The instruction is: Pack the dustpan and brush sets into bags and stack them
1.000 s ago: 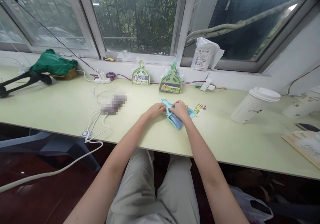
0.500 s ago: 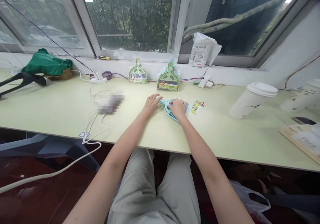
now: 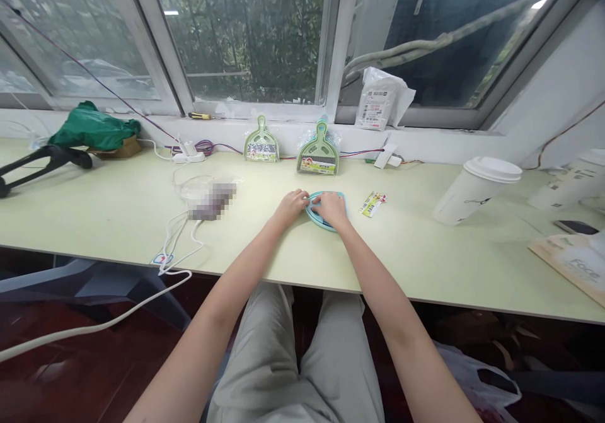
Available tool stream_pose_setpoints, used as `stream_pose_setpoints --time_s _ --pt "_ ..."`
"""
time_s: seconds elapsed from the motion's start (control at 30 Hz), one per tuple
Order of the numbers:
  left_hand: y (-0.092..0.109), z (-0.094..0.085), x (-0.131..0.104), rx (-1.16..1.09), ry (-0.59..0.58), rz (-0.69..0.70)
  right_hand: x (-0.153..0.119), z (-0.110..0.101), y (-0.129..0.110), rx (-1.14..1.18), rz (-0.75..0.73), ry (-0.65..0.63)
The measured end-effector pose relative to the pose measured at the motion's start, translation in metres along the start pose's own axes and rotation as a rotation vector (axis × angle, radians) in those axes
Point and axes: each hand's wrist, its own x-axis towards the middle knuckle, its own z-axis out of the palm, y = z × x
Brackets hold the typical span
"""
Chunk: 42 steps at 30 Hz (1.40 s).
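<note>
A light blue dustpan lies on the pale green table, its handle pointing left. My left hand is closed around the handle end, which its fingers mostly cover. My right hand rests on the pan with bent fingers gripping its middle; something dark blue shows beneath the palm. Right of the hands lies a small printed card. Behind them, a wrapped green dustpan set and a smaller one lean upright against the wall below the window.
White cables and a blurred-out item lie to the left, with a green bag farther back. White cup, phone and a packet are at the right. A wrapped package stands on the sill.
My left hand has moved slightly right and down, closing over the handle. The dustpan and my right hand have shifted a little left. The camera view has tilted slightly.
</note>
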Motion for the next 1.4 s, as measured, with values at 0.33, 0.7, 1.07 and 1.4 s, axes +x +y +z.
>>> stream_pose_setpoints --time_s 0.33,0.7,1.07,1.4 --pt "0.024 -0.005 0.012 -1.184 0.116 -0.53 0.007 -0.008 -0.002 0.486 0.185 0.378" --pt "-0.03 -0.009 0.01 -1.428 0.628 -0.987 0.009 -0.004 0.081 0.025 0.49 0.292" --pt "-0.049 -0.01 0.006 -1.598 0.764 -0.935 0.011 0.018 0.036 0.064 0.002 0.171" --pt "-0.058 -0.005 0.004 -1.694 0.851 -0.973 0.016 0.025 0.023 0.249 -0.006 0.068"
